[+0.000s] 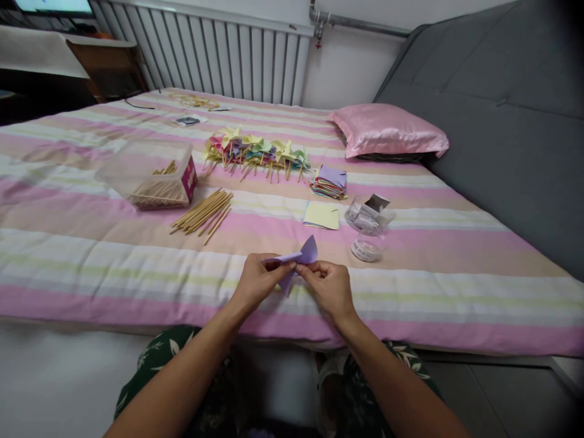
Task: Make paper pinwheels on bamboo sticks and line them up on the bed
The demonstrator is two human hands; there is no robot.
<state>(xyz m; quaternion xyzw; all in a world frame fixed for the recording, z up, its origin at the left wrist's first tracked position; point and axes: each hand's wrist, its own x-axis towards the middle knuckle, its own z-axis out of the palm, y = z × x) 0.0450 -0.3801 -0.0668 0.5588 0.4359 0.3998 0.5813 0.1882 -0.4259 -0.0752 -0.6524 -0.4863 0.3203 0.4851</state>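
Note:
A purple paper pinwheel [309, 249] is held between my two hands above the near edge of the bed. My left hand [261, 277] pinches it from the left, thumb at its middle. From the right, my right hand [329, 285] closes its thumb and fingertips at the pinwheel's centre; whether a small pin sits there I cannot make out. Just beyond lies a small stack of cut paper squares [322, 215], pale yellow on top. To its right are an open clear round tub [365, 216] with small packets and a clear round container [366, 248].
Wooden sticks [204, 213] lie loose beside a clear plastic box [150, 173] holding more sticks. Finished pinwheels [255, 152] form a row farther back. A thicker stack of coloured paper [329, 181] and a pink pillow [387, 131] are at the right, on the striped bedspread [114, 249].

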